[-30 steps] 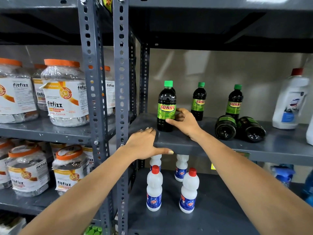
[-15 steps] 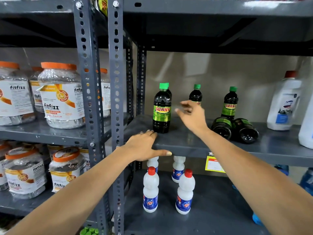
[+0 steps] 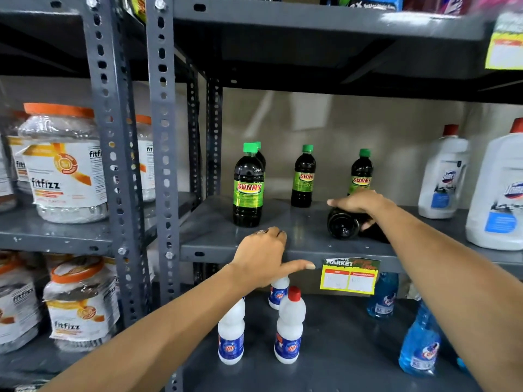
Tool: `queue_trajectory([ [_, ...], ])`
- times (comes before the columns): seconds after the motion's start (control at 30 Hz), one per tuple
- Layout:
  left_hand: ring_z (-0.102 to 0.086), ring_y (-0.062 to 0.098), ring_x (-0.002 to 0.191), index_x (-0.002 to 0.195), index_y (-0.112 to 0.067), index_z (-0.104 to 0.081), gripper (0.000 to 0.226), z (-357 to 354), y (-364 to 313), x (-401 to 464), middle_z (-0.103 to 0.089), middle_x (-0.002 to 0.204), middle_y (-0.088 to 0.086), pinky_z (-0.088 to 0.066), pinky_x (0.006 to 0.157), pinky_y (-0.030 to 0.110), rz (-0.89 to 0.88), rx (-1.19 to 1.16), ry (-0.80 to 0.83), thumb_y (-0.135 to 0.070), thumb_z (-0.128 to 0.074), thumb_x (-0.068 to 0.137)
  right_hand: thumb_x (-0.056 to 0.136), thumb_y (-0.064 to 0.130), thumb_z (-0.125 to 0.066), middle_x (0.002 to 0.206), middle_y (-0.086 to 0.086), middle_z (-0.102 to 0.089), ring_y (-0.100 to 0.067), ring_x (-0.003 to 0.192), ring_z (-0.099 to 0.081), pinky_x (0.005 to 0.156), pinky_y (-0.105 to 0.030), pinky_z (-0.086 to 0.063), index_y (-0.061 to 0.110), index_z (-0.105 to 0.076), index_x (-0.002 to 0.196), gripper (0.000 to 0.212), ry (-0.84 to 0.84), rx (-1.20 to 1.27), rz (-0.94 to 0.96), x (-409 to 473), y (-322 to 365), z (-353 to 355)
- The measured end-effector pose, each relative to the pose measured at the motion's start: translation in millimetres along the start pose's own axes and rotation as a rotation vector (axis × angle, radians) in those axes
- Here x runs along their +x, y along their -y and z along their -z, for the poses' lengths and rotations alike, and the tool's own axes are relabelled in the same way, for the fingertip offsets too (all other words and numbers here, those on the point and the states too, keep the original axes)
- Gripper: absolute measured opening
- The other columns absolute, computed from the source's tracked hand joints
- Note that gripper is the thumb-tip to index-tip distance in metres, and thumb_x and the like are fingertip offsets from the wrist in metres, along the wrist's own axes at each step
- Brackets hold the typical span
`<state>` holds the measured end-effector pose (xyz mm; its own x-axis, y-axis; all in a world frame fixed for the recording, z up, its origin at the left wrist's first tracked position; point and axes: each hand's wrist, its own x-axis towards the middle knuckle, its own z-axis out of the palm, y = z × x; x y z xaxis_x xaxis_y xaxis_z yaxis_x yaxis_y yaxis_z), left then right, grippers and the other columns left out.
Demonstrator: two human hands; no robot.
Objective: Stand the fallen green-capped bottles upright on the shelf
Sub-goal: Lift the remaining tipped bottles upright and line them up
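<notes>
Several dark Sunny bottles with green caps stand upright on the grey middle shelf (image 3: 297,251): one at the front left (image 3: 248,188) with another half hidden behind it, one further back (image 3: 303,176), one at the back right (image 3: 361,172). A fallen bottle (image 3: 342,226) lies on its side with its base towards me. My right hand (image 3: 360,205) is wrapped over it, thumb under its side. A second fallen bottle lies behind my wrist, mostly hidden. My left hand (image 3: 261,257) rests flat on the shelf's front edge, fingers spread, holding nothing.
Large white red-capped jugs (image 3: 443,176) stand at the shelf's right end. Small white bottles (image 3: 290,329) and blue spray bottles (image 3: 420,343) fill the shelf below. Orange-lidded fitfizz jars (image 3: 63,165) sit in the left rack beyond grey uprights (image 3: 162,154). A yellow price tag (image 3: 349,277) hangs from the shelf edge.
My right hand left the front-left upright bottle, swept right and closed over the nearer fallen bottle. My left hand stayed on the shelf edge. The camera moved closer.
</notes>
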<state>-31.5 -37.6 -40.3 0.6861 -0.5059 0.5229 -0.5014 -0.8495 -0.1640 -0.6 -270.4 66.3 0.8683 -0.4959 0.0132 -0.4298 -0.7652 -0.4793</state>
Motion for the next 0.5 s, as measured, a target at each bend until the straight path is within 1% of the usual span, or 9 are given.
queue_trajectory([
  [0.07, -0.06, 0.026, 0.108, 0.128, -0.007, -0.054, 0.104, 3.5, -2.8, 5.1, -0.059, 0.127, 0.006, -0.05, 0.081, 0.037, -0.03, -0.025, 0.057, -0.09, -0.026, 0.072, 0.084, 0.057, -0.06, 0.139, -0.016, -0.047, -0.033, 0.09, -0.063, 0.058, -0.037, -0.057, 0.007, -0.047, 0.134, 0.071, 0.122, 0.101, -0.025, 0.4, -1.7, -2.7],
  [0.1, -0.059, 0.028, 0.111, 0.13, -0.006, -0.053, 0.105, 5.4, -2.2, 8.0, -0.057, 0.131, 0.007, -0.051, 0.084, 0.039, -0.041, -0.038, 0.095, -0.09, -0.028, 0.072, 0.084, 0.053, -0.062, 0.133, -0.017, -0.051, -0.034, 0.091, -0.063, 0.055, -0.037, -0.057, 0.007, -0.05, 0.13, 0.067, 0.117, 0.14, -0.02, 2.7, -4.1, -4.8],
  [0.17, -0.055, 0.029, 0.119, 0.135, -0.005, -0.048, 0.108, 10.1, 0.3, 12.8, -0.052, 0.139, 0.009, -0.05, 0.09, 0.043, -0.048, -0.072, 0.185, -0.09, -0.031, 0.072, 0.075, 0.051, -0.071, 0.116, -0.018, -0.061, -0.035, 0.088, -0.066, 0.055, -0.04, -0.06, 0.006, -0.057, 0.119, 0.065, 0.031, 0.247, 0.009, 7.9, -8.7, -10.3],
  [0.23, -0.047, 0.03, 0.129, 0.142, -0.005, -0.04, 0.111, 13.8, 0.5, 15.3, -0.044, 0.148, 0.009, -0.046, 0.098, 0.045, -0.032, -0.105, 0.273, -0.091, -0.034, 0.071, 0.058, 0.059, -0.075, 0.109, -0.016, -0.066, -0.035, 0.09, -0.067, 0.062, -0.047, -0.061, 0.006, -0.061, 0.114, 0.078, -0.048, 0.389, 0.044, 11.7, -11.9, -17.2],
  [0.27, -0.04, 0.03, 0.136, 0.146, -0.006, -0.036, 0.113, 15.0, -0.1, 16.3, -0.038, 0.153, 0.01, -0.042, 0.102, 0.046, -0.024, -0.116, 0.303, -0.091, -0.037, 0.07, 0.051, 0.065, -0.074, 0.111, -0.015, -0.066, -0.035, 0.094, -0.066, 0.069, -0.047, -0.061, 0.007, -0.06, 0.116, 0.088, -0.093, 0.433, 0.054, 12.8, -11.8, -20.5],
  [0.3, -0.032, 0.029, 0.142, 0.148, -0.006, -0.032, 0.115, 16.2, -1.1, 16.5, -0.032, 0.156, 0.011, -0.038, 0.106, 0.046, -0.019, -0.129, 0.326, -0.09, -0.04, 0.07, 0.051, 0.069, -0.071, 0.113, -0.013, -0.066, -0.035, 0.099, -0.065, 0.078, -0.045, -0.059, 0.007, -0.058, 0.119, 0.093, -0.138, 0.45, 0.064, 10.2, -10.8, -24.5],
  [0.37, -0.021, 0.027, 0.147, 0.149, -0.006, -0.028, 0.117, 17.9, -1.1, 18.7, -0.027, 0.159, 0.011, -0.03, 0.111, 0.045, -0.025, -0.161, 0.357, -0.089, -0.046, 0.069, 0.062, 0.071, -0.067, 0.111, -0.011, -0.066, -0.033, 0.102, -0.063, 0.087, -0.041, -0.054, 0.009, -0.06, 0.116, 0.082, -0.233, 0.48, 0.111, 4.5, -8.5, -32.4],
  [0.43, -0.019, 0.026, 0.147, 0.15, -0.005, -0.026, 0.117, 20.5, 1.4, 22.4, -0.026, 0.159, 0.011, -0.021, 0.116, 0.043, -0.054, -0.18, 0.399, -0.086, -0.052, 0.069, 0.066, 0.073, -0.064, 0.101, -0.007, -0.069, -0.03, 0.096, -0.065, 0.087, -0.042, -0.053, 0.015, -0.063, 0.105, 0.07, -0.288, 0.552, 0.207, 2.8, -8.8, -42.4],
  [0.5, -0.016, 0.027, 0.148, 0.152, -0.004, -0.02, 0.119, 23.9, 3.9, 26.2, -0.02, 0.161, 0.011, -0.014, 0.118, 0.042, -0.078, -0.175, 0.457, -0.084, -0.054, 0.07, 0.065, 0.074, -0.064, 0.095, -0.002, -0.071, -0.024, 0.091, -0.067, 0.086, -0.043, -0.054, 0.02, -0.063, 0.1, 0.065, -0.29, 0.657, 0.313, 4.5, -12.6, -52.7],
])
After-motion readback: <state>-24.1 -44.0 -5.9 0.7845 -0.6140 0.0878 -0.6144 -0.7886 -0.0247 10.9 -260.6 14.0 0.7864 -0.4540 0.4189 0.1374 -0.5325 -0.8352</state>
